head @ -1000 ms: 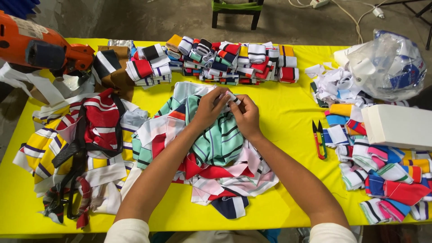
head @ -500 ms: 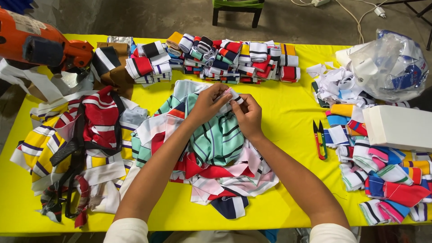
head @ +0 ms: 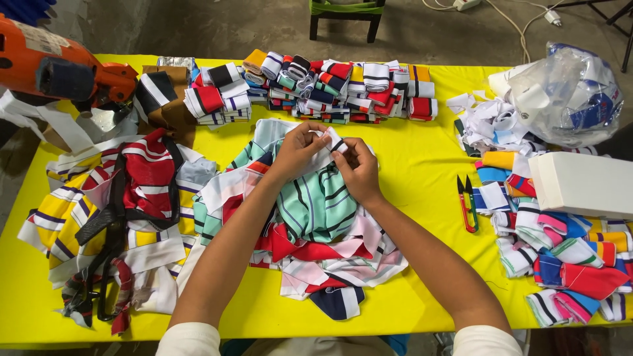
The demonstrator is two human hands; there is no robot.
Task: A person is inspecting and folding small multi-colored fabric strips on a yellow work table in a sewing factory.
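Centrally, a small white fabric label [head: 331, 140] is pinched between the left hand [head: 298, 150] and the right hand [head: 358, 168], both grips closed on it, above the heap of striped knit pieces [head: 316, 217] mid-surface. Folded striped collars [head: 330, 86] are stacked along the far edge; the heap looks largely unsorted. Thread snips [head: 467, 201] lie toward the right edge.

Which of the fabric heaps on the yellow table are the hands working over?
The middle heap, topped by a mint-green striped piece. Both the left hand and right hand pinch a small white strip above it; the other heaps lie untouched.
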